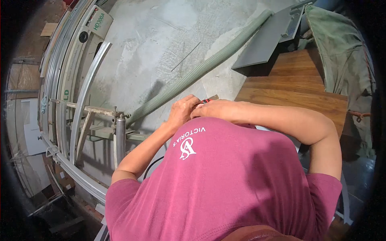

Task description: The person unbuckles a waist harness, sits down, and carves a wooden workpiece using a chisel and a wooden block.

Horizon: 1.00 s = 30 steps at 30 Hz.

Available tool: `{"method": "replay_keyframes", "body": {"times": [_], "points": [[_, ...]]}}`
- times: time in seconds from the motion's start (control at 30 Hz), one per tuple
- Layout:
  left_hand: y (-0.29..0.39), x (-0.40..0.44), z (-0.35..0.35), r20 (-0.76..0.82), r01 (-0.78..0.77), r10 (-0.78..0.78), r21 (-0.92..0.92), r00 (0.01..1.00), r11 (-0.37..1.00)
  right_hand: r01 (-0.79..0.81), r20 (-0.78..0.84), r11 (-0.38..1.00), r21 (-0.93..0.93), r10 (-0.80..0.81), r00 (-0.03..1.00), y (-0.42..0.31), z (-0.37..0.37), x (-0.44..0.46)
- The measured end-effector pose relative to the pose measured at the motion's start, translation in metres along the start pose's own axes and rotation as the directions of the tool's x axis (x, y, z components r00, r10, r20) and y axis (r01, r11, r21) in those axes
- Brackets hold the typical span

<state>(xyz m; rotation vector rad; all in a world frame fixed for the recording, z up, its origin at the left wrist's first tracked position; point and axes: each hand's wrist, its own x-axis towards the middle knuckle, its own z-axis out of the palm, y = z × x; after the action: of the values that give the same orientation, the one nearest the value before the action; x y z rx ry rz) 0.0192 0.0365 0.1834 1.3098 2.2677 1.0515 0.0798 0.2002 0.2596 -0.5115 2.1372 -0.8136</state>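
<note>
My two hands meet just beyond the chest of my pink shirt [225, 168], above the concrete floor. My left hand [184, 107] is closed, its fingers curled in towards the other hand. Beside it, my right hand [219, 109] is closed too, with its back turned up. A small red and black thing [206, 101] shows between them at the fingers; its kind is mostly hidden. Just past the right fingers, the end of a small flat brown piece [213, 97] pokes out. What the left fingers hold, if anything, is out of sight.
A ribbed grey hose [209, 62] crosses the floor [140, 32] ahead. On the left are long metal profiles [89, 90] and a machine [76, 60] marked HD300A. Brown wood-grain boards [289, 86], a grey panel [263, 42] and a green cloth [337, 44] lie on the right.
</note>
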Motion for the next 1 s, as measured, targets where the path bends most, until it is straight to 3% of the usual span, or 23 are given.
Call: {"method": "replay_keyframes", "body": {"times": [0.13, 0.2, 0.27, 0.37, 0.47, 0.67, 0.8, 0.83, 0.87, 0.93, 1.0], "points": [[-0.004, -0.002, -0.005, 0.021, -0.034, 0.033, 0.055, 0.999, 0.998, -0.12, -0.155, 0.99, -0.075, 0.107, 0.982, -0.014, 0.003, -0.003], [-0.004, -0.003, -0.007, 0.024, -0.039, 0.039, 0.007, 0.999, 0.999, -0.264, -0.228, 0.964, 0.021, 0.262, 0.938, -0.01, 0.01, 0.007], [-0.003, -0.004, -0.009, 0.023, -0.039, 0.04, -0.044, 0.999, 0.998, -0.258, -0.253, 0.966, -0.009, 0.248, 0.935, 0.0, 0.018, 0.014], [-0.003, -0.007, -0.009, 0.062, 0.035, -0.036, 0.019, 0.997, 0.999, -0.249, -0.281, 0.968, -0.042, 0.227, 0.932, 0.002, 0.019, 0.017], [-0.008, -0.009, -0.006, -0.002, 0.01, -0.01, 0.029, 1.0, 1.0, -0.213, -0.326, 0.976, -0.036, 0.19, 0.926, 0.003, 0.022, 0.018], [-0.009, -0.016, -0.009, 0.057, 0.205, -0.199, -0.124, 0.978, 0.971, -0.096, -0.408, 0.995, 0.001, 0.088, 0.909, 0.01, 0.033, 0.03], [-0.007, -0.019, -0.02, 0.254, 0.315, -0.255, -0.232, 0.933, 0.92, 0.037, -0.434, 0.999, 0.024, -0.023, 0.901, 0.038, 0.034, 0.017], [-0.006, -0.02, -0.024, 0.329, 0.365, -0.278, -0.241, 0.902, 0.899, -0.072, -0.378, 0.992, 0.1, 0.105, 0.92, 0.044, 0.034, 0.01], [-0.01, -0.023, -0.027, 0.334, 0.389, -0.298, -0.249, 0.894, 0.887, -0.066, -0.354, 0.992, 0.109, 0.101, 0.93, 0.047, 0.032, 0.004], [-0.02, -0.033, -0.035, 0.484, 0.264, -0.065, -0.356, 0.873, 0.897, -0.139, -0.192, 0.914, 0.381, 0.226, 0.955, 0.05, 0.031, 0.0], [-0.025, -0.042, -0.041, 0.562, 0.391, -0.133, -0.366, 0.816, 0.845, -0.081, -0.224, 0.893, 0.442, 0.197, 0.954, 0.058, 0.043, 0.011]]}}
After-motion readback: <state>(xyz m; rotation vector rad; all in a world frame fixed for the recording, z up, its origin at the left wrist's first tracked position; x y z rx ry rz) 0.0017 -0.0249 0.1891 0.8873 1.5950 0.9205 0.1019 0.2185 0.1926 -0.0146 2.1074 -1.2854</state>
